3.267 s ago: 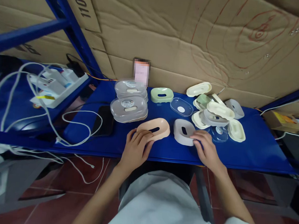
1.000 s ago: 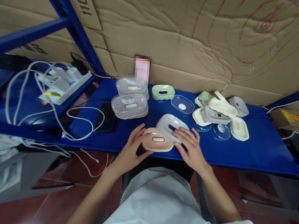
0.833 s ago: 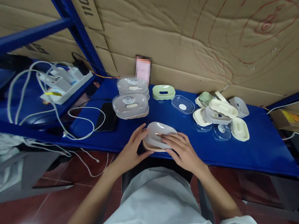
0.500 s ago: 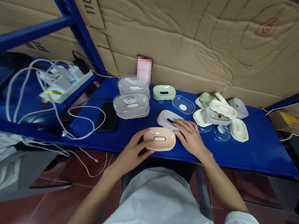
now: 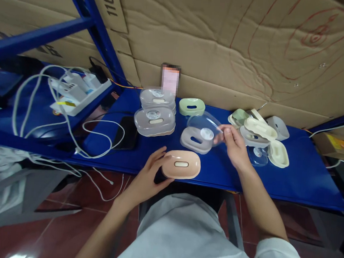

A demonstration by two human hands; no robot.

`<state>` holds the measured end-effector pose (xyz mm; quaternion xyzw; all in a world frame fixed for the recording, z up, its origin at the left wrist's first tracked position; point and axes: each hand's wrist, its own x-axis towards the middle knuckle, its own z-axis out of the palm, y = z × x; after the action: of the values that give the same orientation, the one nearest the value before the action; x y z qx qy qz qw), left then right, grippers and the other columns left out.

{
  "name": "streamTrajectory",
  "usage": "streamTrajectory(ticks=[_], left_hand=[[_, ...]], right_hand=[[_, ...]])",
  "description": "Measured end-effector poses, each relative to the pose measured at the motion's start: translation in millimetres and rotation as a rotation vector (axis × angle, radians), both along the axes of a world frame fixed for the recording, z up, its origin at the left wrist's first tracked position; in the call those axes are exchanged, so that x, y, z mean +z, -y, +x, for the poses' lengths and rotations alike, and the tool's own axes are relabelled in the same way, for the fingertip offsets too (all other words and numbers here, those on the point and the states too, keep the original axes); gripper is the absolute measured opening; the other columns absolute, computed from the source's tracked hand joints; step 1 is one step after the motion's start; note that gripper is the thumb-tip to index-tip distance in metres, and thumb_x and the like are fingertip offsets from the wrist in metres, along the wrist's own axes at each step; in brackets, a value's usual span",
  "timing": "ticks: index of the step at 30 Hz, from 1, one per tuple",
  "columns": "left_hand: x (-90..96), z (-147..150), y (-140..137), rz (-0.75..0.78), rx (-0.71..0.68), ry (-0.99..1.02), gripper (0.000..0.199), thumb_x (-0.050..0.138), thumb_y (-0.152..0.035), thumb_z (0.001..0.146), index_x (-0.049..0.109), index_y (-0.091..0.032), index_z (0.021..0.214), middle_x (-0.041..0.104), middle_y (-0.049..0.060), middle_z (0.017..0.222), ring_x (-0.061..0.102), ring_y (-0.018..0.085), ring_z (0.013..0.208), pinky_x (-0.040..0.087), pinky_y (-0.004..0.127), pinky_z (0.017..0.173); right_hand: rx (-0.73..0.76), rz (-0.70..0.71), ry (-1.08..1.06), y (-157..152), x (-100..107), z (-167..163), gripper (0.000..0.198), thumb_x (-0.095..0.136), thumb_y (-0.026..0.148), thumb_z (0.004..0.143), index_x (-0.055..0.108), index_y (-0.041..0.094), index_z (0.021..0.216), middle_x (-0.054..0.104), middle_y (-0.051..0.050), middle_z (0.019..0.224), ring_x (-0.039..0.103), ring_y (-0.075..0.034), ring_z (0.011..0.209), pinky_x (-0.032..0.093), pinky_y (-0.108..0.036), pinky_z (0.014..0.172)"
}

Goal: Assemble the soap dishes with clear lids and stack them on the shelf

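A peach oval soap dish (image 5: pixel 181 171) with a pale slot in its middle sits at the front edge of the table. My left hand (image 5: pixel 151 169) grips its left end between thumb and fingers. My right hand (image 5: pixel 233 143) pinches the right edge of a clear plastic lid (image 5: pixel 204 121) with a round white label. The lid is tilted above a light grey oval soap dish piece (image 5: pixel 189 142), and I cannot tell if they touch. Behind it stands a green oval dish (image 5: pixel 191 106) with a dark slot.
Two lidded soap dishes (image 5: pixel 154 123) stand left of the middle, before a phone (image 5: pixel 170 79) leaning on cardboard. A pile of cream, green and grey pieces (image 5: pixel 259 130) lies to the right, beside another clear lid (image 5: pixel 258 156). A dark phone (image 5: pixel 126 133), white cables and a power strip (image 5: pixel 86 98) are left.
My right hand has left the grey piece and lifted the clear lid from the table, bringing it over that piece. My left hand keeps holding the peach dish in nearly the same place.
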<state>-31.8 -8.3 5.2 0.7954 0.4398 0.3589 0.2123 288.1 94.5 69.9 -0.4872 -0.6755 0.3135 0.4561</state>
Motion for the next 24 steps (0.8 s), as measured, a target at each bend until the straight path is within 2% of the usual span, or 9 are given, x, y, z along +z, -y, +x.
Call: streamTrajectory(ticks=[2,4,6,8,10,12,14,17,24], left_hand=[[-2.5,0,-1,0.017,0.018,0.036,0.084,0.079,-0.028,0.094,0.032,-0.031,0.163,0.027,0.019,0.173,0.042,0.035,0.157,0.049,0.056,0.122],[-3.9,1,-1,0.038,0.010,0.035,0.089,0.078,-0.027,0.095,0.026,-0.034,0.166,0.016,0.018,0.178,0.045,0.036,0.155,0.051,0.056,0.120],[-4.4,2,0,0.032,-0.009,0.003,0.085,0.075,-0.026,0.097,0.028,-0.037,0.167,0.012,0.016,0.179,0.051,0.035,0.151,0.053,0.054,0.118],[-4.6,2,0,0.009,-0.026,-0.041,0.079,0.073,-0.027,0.099,0.033,-0.038,0.166,0.017,0.013,0.180,0.050,0.034,0.152,0.053,0.052,0.119],[-5.2,2,0,0.004,-0.035,-0.060,0.074,0.072,-0.028,0.100,0.037,-0.039,0.165,0.025,0.012,0.177,0.046,0.034,0.155,0.051,0.053,0.122],[-6.5,2,0,0.021,-0.032,-0.050,0.071,0.072,-0.029,0.100,0.041,-0.039,0.163,0.032,0.011,0.174,0.044,0.034,0.157,0.050,0.053,0.122],[-8.0,2,-1,0.040,-0.026,-0.028,0.068,0.073,-0.029,0.100,0.044,-0.038,0.160,0.036,0.012,0.171,0.046,0.033,0.155,0.052,0.053,0.121],[-9.2,1,-2,0.044,-0.022,-0.004,0.065,0.074,-0.029,0.099,0.047,-0.036,0.157,0.040,0.013,0.167,0.048,0.032,0.153,0.053,0.052,0.120],[-10.4,-3,2,0.000,0.020,-0.002,0.058,0.075,-0.033,0.098,0.052,-0.034,0.152,0.047,0.012,0.163,0.054,0.031,0.149,0.055,0.052,0.117]], right_hand=[[0.107,-0.251,-0.197,18,0,-12,0.050,0.048,0.070,0.105,0.067,0.025,0.115,0.059,0.003,0.076,0.064,-0.017,0.064,0.057,-0.033,0.066],[0.166,-0.443,-0.229,28,-5,-24,0.057,0.052,0.074,0.102,0.071,0.022,0.115,0.055,0.004,0.069,0.060,-0.016,0.059,0.055,-0.032,0.062],[0.190,-0.479,-0.128,32,-12,-33,0.062,0.048,0.074,0.103,0.074,0.020,0.117,0.057,0.002,0.066,0.061,-0.017,0.060,0.057,-0.033,0.064],[0.176,-0.316,0.040,36,-16,-40,0.061,0.044,0.068,0.107,0.076,0.019,0.123,0.068,-0.004,0.081,0.069,-0.021,0.078,0.061,-0.039,0.080],[0.141,-0.069,0.198,42,-18,-44,0.055,0.041,0.057,0.111,0.072,0.019,0.135,0.072,-0.014,0.117,0.070,-0.027,0.113,0.057,-0.047,0.104],[0.156,0.119,0.346,52,-18,-46,0.050,0.038,0.047,0.114,0.062,0.021,0.149,0.060,-0.018,0.149,0.056,-0.030,0.143,0.046,-0.051,0.120],[0.279,0.218,0.517,61,-19,-46,0.050,0.042,0.045,0.113,0.052,0.025,0.159,0.048,-0.016,0.165,0.042,-0.031,0.156,0.038,-0.057,0.126],[0.469,0.329,0.742,70,-24,-45,0.061,0.058,0.050,0.107,0.045,0.028,0.163,0.042,-0.012,0.171,0.029,-0.034,0.163,0.032,-0.063,0.130],[0.522,0.491,0.906,66,-39,-47,0.068,0.068,0.047,0.102,0.045,0.025,0.163,0.047,-0.011,0.168,0.035,-0.032,0.161,0.029,-0.061,0.133]])
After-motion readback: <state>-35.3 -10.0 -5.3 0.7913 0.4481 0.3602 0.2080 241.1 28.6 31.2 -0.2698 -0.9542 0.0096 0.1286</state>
